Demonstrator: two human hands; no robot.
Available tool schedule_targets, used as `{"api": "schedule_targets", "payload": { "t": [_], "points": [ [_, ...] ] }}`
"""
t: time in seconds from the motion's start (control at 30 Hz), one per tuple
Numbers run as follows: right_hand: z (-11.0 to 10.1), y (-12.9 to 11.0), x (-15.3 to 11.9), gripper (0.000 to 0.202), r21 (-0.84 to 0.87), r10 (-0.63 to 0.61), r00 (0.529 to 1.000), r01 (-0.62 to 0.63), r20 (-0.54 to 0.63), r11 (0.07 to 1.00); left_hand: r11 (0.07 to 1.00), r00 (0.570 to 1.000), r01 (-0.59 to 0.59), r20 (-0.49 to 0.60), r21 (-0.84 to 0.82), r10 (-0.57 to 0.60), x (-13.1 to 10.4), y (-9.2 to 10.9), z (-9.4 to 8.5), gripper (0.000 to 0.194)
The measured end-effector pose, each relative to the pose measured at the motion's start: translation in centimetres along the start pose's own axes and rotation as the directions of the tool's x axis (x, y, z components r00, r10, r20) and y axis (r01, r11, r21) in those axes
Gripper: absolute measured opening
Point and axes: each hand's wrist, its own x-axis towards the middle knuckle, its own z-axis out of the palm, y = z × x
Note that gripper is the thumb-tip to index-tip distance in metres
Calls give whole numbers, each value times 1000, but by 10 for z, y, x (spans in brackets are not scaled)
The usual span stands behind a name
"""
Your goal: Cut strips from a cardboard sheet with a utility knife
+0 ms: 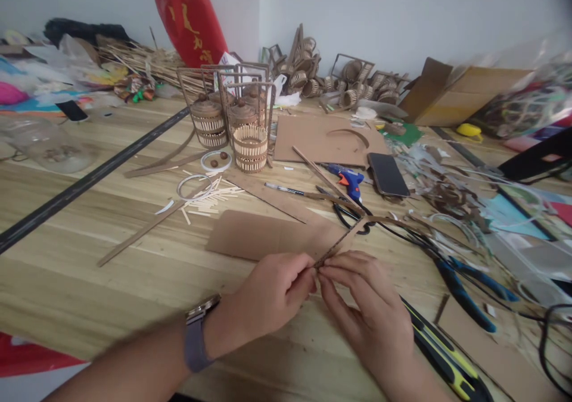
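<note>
Near the table's front middle, my left hand [272, 295] is closed, its thumb and fingers pinching the near end of a thin brown cardboard strip [342, 240]. Touching the same end from the other side, my right hand [369, 312] also pinches the strip with its fingertips. The strip slants up and right from my fingers, above a flat cardboard piece [259, 235]. Past its far end lie black scissors [346, 214], partly covered by other strips. A blue glue gun [351, 180] and a pen [283, 189] rest farther back.
Small handled baskets [250, 146] stand at the back centre, with a cardboard sheet [313, 137] and a phone [388, 174] to their right. Pliers [465, 295] and a yellow-black cutter [442, 351] lie at the right. Loose sticks [208, 199] and rings lie left of centre.
</note>
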Motion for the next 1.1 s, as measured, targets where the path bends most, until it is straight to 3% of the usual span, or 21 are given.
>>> {"api": "schedule_targets", "payload": {
  "t": [0.33,0.6,0.67,0.87,1.1],
  "points": [
    [-2,-2,6,13,134,159,987,-159,8,978,992,992,-128,15,2,128,0,-3,0,22],
    [-2,3,0,13,322,292,955,-290,43,901,982,982,-185,27,-34,186,2,-5,-2,23],
    [-4,3,2,14,289,258,966,-253,20,923,988,988,-146,36,-46,147,2,-3,-3,23],
    [-6,-1,7,19,-31,-12,999,11,-47,999,999,999,7,41,-34,-6,2,-2,-2,28],
    [2,-3,0,15,-121,-36,999,34,-15,992,997,997,70,38,-23,-69,3,-5,1,22]
  ]
}}
